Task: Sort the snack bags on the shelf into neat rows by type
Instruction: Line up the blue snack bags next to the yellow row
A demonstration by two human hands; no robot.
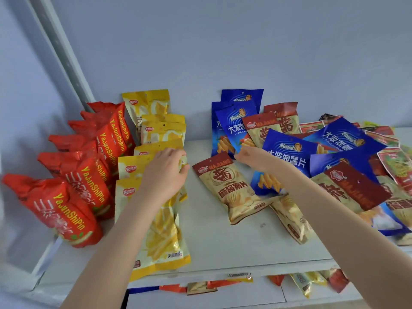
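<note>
White shelf [207, 241]: red YaJunShiPin bags [89, 184] rowed at 9 o'clock, yellow bags [165, 237] beside them, mixed pile [334, 157] at 3. Left hand [166, 172] grips yellow bags' edge; right hand [249, 156] pinches tan MAJIANG bag [231, 192] top corner, center.

What I see of the person on my feed is two bare arms. The left forearm [133, 219] is long and slender, narrowing to a slim wrist, and the left hand [166, 172] is small, with rounded knuckles. The right forearm [323, 210] has the same build, broad at the picture's edge and tapering to the right hand [249, 156]. Its fingers [239, 155] look short and slightly blurred.
</note>
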